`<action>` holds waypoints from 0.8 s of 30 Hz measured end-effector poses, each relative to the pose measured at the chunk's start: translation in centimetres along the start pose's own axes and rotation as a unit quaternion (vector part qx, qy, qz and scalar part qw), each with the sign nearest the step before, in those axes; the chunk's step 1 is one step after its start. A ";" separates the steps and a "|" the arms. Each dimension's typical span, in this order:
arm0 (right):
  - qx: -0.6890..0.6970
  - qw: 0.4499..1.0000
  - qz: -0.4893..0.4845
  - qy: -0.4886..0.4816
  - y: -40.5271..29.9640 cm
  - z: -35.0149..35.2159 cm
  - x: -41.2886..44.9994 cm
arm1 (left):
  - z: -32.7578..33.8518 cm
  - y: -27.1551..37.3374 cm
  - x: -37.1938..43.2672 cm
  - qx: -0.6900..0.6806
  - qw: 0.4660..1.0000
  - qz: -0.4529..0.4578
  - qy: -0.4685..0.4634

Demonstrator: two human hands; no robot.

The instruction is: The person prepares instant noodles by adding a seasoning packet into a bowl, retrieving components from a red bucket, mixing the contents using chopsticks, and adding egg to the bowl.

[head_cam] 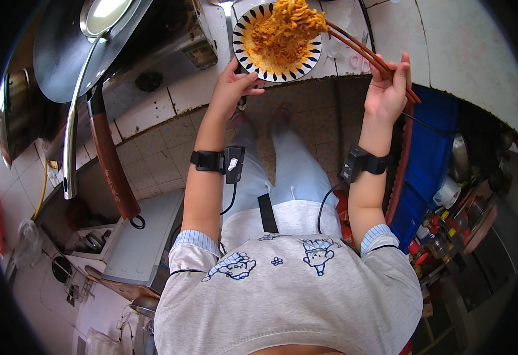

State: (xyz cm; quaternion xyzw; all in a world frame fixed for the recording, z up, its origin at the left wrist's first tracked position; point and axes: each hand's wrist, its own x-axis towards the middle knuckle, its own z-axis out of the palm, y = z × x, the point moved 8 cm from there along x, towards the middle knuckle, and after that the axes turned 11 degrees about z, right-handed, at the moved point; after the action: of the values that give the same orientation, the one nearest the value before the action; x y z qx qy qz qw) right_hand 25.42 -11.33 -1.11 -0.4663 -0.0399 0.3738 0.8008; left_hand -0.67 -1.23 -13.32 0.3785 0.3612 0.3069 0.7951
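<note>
My left hand (pixel 237 85) grips the near left rim of a round white plate (pixel 278 76) with dark petal-shaped marks around its border. Sauced orange noodles (pixel 281 40) lie on the plate, and a clump of them is lifted above it at the far side. Wooden chopsticks (pixel 360 49) are in my right hand (pixel 387 84), to the right of the plate, with their tips at the lifted noodles. The plate is at the tiled counter's near edge.
A wok (pixel 54 66) with a wooden handle and a metal ladle (pixel 78 88) are at the left, over the gas stove (pixel 165 57). Pink-handled scissors (pixel 359 63) lie on the counter (pixel 459 49) right of the plate. A blue bin or panel (pixel 430 142) stands below the counter's right side.
</note>
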 end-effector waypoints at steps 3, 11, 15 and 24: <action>-0.117 0.982 -0.101 -0.108 -0.6 2.7 -2.0 | 0.4 0.4 -0.1 0.013 1.000 0.006 -0.009; -0.425 0.850 -0.163 -0.265 -0.7 5.6 -4.3 | 0.2 0.4 0.0 0.013 1.000 0.004 -0.014; -0.415 0.867 -0.141 -0.238 -1.6 3.6 -2.4 | 0.3 0.4 0.0 0.006 1.000 0.008 -0.017; -0.153 0.987 0.053 -0.015 6.5 -3.0 1.7 | 0.5 0.7 -0.4 0.019 1.000 -0.015 0.016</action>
State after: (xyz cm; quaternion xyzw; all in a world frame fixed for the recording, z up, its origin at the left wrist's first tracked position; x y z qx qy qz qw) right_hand 24.18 -10.56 -8.35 -0.5787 -0.0840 0.4122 0.6986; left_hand -0.69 -1.35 -12.35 0.3829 0.3848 0.2940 0.7867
